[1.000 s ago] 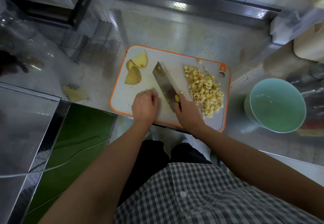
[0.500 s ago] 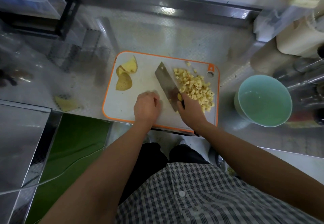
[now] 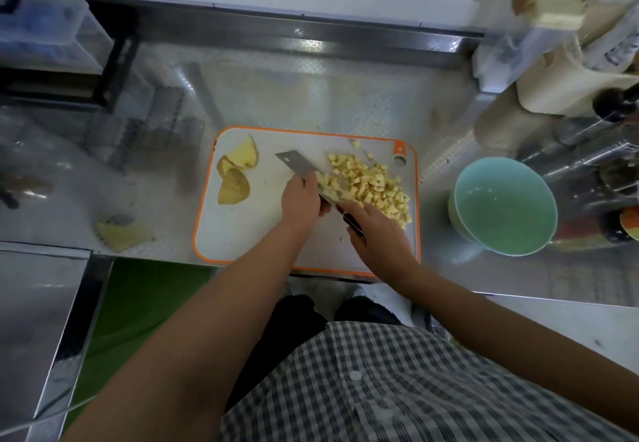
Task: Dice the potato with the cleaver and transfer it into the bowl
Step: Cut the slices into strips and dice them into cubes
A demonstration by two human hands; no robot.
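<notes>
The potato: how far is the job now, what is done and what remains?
Done: a large diced pile lies on the cutting board. In hand: the right hand grips the cleaver beside the pile, the left hand against its blade. Left: a few larger pieces are uncut, and the bowl is empty, so no transfer yet.

Pale yellow potato dice (image 3: 368, 185), orange-rimmed white board (image 3: 242, 230), mint-green bowl (image 3: 502, 207) (plain), black-and-white checked shirt (image 3: 397, 389)

Both bare forearms reached forward, angled toward each other. The right hand (image 3: 378, 230) gripped the dark handle of the broad steel cleaver (image 3: 294, 164), knuckles up. The left hand (image 3: 300, 199) sat against the blade, fingers curled under.
</notes>
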